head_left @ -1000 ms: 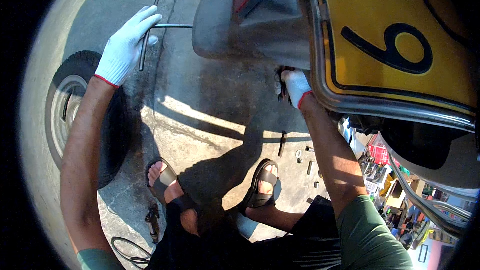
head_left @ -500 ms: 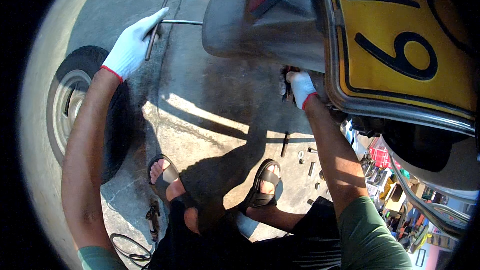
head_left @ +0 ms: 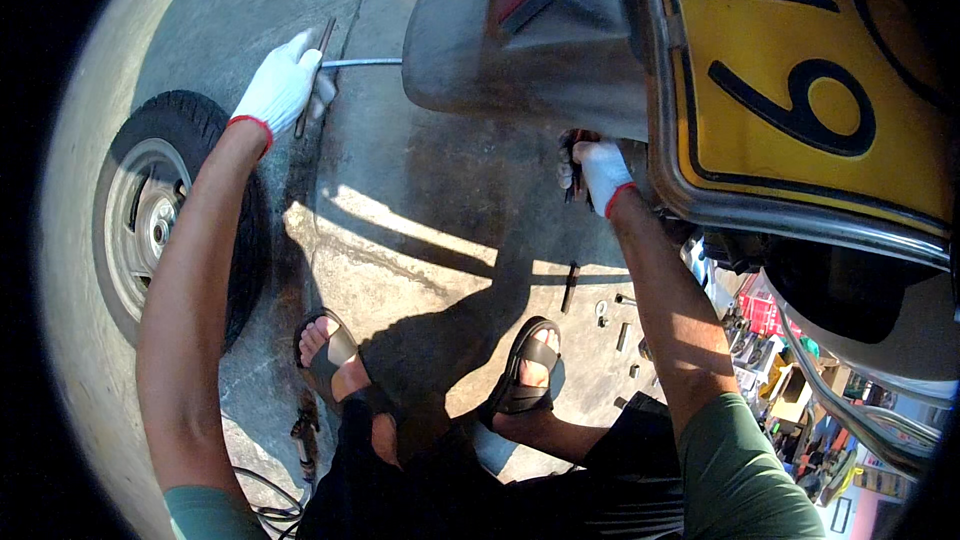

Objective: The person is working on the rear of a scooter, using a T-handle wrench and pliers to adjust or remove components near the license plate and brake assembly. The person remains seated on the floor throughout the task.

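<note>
My left hand (head_left: 275, 85), in a white knit glove with a red cuff, is closed round the crossbar of a T-handle wrench (head_left: 365, 62). The wrench's shaft runs right and disappears behind the dark rear mudguard (head_left: 480, 50), so its working end is hidden. Beneath the mudguard's lower edge, my right hand (head_left: 605, 175), gloved the same way, has its fingers curled round a dark part (head_left: 575, 155). Shadow and the glove hide most of that part, and I cannot make out its kind.
A wheel with a tyre (head_left: 235, 270) stands beside my left forearm. On the concrete lie a dark rod (head_left: 570, 288) and several small sockets. A yellow plate (head_left: 800, 90) fills the upper right. Cluttered tools and boxes (head_left: 800, 400) lie at right. A hose (head_left: 270, 505) is coiled lower left.
My left hand has shifted a little right and down, and the wrench's crossbar has moved with it. My right hand stays almost where it was.
</note>
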